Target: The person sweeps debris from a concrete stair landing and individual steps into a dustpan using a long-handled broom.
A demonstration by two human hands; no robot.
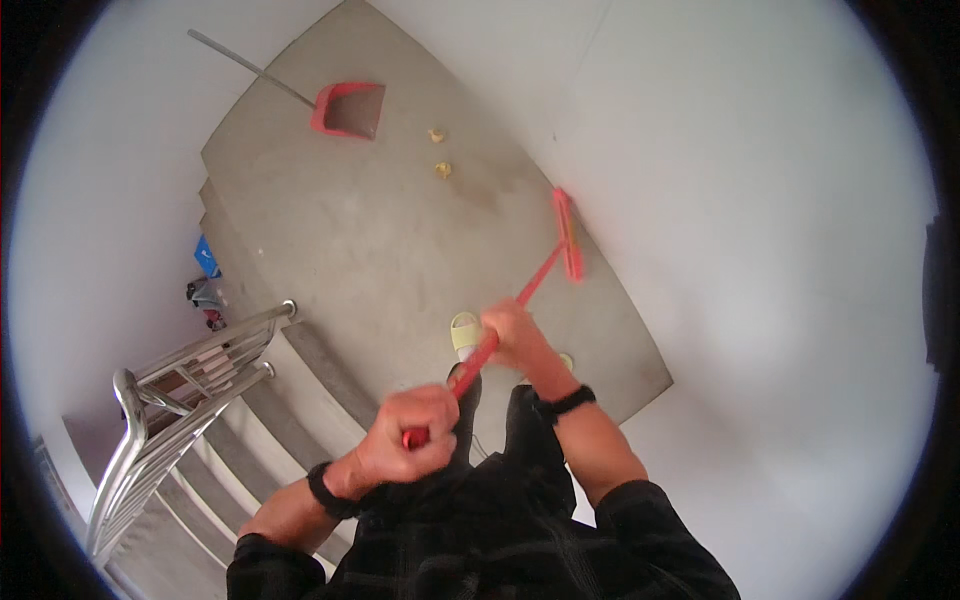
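My left hand [411,435] is closed around the top end of the red handle of a broom [568,236]. Lower down the same handle, my right hand [514,334] grips it. The broom's red head lies at the foot of the right wall, slightly blurred. Ahead on the concrete floor are two small yellowish crumpled scraps [443,170], a little apart, beside a faint brownish stain. A red long-handled dustpan [349,111] rests farther up to the left, its mouth facing right and its grey handle reaching toward the left wall.
Concrete stairs [262,420] with a shiny metal railing [131,435] are at the lower left. More steps, a blue object [206,257] and some mixed items lie beyond the landing's left edge. White walls bound the landing [360,247]. My feet wear pale green slippers [465,330].
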